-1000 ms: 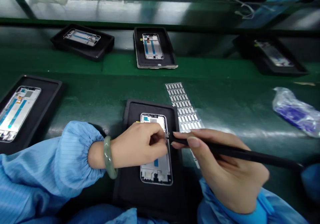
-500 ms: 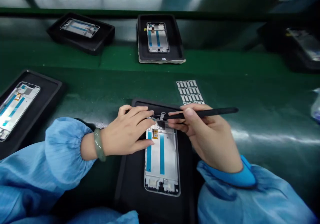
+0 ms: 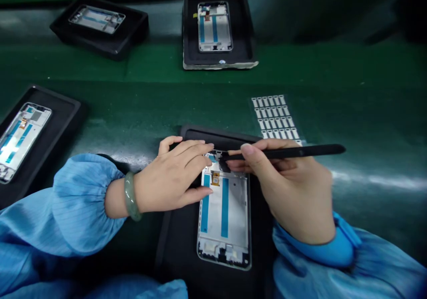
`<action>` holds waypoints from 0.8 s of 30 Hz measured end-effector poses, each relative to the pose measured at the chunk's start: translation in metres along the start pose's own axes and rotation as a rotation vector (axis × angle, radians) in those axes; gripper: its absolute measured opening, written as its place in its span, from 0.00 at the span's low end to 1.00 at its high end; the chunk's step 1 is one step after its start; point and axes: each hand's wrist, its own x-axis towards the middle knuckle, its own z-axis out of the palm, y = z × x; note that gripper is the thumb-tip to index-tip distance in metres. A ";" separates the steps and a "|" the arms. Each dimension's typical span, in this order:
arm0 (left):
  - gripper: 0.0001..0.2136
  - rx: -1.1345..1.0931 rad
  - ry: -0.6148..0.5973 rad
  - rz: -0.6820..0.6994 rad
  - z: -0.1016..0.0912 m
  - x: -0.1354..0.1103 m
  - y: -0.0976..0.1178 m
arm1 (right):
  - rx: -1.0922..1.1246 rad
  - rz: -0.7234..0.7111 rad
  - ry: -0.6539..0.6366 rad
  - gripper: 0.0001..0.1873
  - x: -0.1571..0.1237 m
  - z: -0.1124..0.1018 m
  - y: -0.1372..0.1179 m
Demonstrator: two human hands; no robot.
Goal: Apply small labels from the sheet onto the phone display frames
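A phone frame [image 3: 224, 219] with two blue strips lies in a black tray [image 3: 180, 254] in front of me. My left hand [image 3: 170, 176], with a green bangle at the wrist, rests flat on the frame's upper left corner, fingers stretched out. My right hand [image 3: 290, 187] is closed on black tweezers [image 3: 287, 152] whose tip touches the top edge of the frame. Whether the tip holds a small part I cannot make out.
A sheet of several small grey stickers [image 3: 275, 116] lies just behind my right hand. Three more black trays with phone frames stand on the green belt: left [image 3: 56, 125], far left [image 3: 100, 41], far middle [image 3: 190, 45].
My left hand went from a pinch at the tweezers' tip to lying flat on the frame's corner. The tweezers swung level and moved to the frame's top edge. The view shifted down.
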 end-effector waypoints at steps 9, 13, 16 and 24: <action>0.14 -0.003 -0.005 0.000 -0.001 0.000 0.000 | -0.032 -0.001 0.008 0.14 -0.001 0.001 -0.001; 0.14 -0.005 -0.003 -0.004 -0.001 0.000 0.000 | -0.037 -0.018 0.010 0.13 -0.001 0.001 0.000; 0.14 0.005 -0.002 0.002 -0.001 0.000 0.000 | -0.044 -0.034 0.009 0.14 -0.001 0.001 0.001; 0.16 0.127 -0.033 0.029 -0.004 0.000 0.002 | -0.091 -0.063 0.006 0.12 -0.004 0.002 -0.002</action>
